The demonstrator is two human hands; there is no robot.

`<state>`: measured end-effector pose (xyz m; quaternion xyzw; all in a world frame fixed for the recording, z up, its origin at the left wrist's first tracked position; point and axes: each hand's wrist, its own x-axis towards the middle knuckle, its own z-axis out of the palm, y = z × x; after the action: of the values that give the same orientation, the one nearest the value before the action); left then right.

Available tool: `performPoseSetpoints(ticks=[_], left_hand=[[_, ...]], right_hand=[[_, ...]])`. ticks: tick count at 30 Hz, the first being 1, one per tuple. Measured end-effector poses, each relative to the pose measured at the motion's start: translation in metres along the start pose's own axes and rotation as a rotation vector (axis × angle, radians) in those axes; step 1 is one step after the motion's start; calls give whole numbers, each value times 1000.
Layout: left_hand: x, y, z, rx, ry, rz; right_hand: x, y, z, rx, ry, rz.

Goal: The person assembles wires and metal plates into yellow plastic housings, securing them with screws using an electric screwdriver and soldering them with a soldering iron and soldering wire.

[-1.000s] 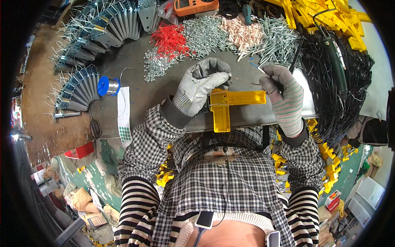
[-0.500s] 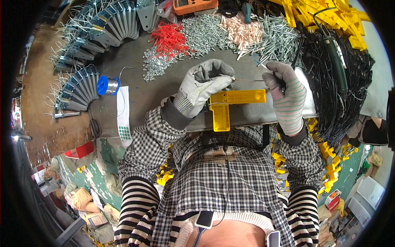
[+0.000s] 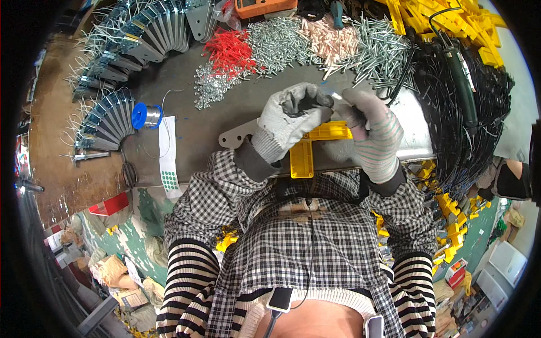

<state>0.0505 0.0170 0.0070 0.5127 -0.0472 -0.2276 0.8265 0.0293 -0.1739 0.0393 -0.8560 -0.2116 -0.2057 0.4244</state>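
Note:
My left hand (image 3: 296,115), in a grey glove, is closed, thumb against fingertips, above the steel worktop. What it pinches is hidden. Close beside it is my right hand (image 3: 375,127), in a pale striped glove, also closed and slightly blurred. A small white tip (image 3: 336,96) shows between the two hands; I cannot make out what it belongs to. Just below them lies a yellow plastic fixture (image 3: 302,159) with two arms at a right angle, partly covered by my left hand. A grey metal plate with holes (image 3: 234,137) sticks out left of my left wrist.
Piles of red sleeves (image 3: 230,53), silver screws (image 3: 279,48), pinkish pins (image 3: 332,45) and long pins (image 3: 377,50) lie at the back. A solder spool (image 3: 147,116) and bracket rows (image 3: 110,121) stand left. Black cables (image 3: 439,112) and yellow parts (image 3: 451,25) lie right.
My right hand has moved left, up to my left hand. The thin wire that stretched between them no longer shows. The yellow fixture has shifted slightly, and the metal plate has come into view.

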Motion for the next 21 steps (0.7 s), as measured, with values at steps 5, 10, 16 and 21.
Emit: performPoseSetpoints(ticks=[5,10,16,21], left_hand=[[-6,10,14,-84,61,5],[-14,38,19,1324,102,548],[-20,28,15,1491,46,694],[-24,22,1,1495,43,679]], right_hand=[[1,4,-2,-210,-271,-27],[7,4,-12,-192,-351,-40],[4,-7,-3,-102,-399,-14],[-1,-4,-12,-100,-386,28]])
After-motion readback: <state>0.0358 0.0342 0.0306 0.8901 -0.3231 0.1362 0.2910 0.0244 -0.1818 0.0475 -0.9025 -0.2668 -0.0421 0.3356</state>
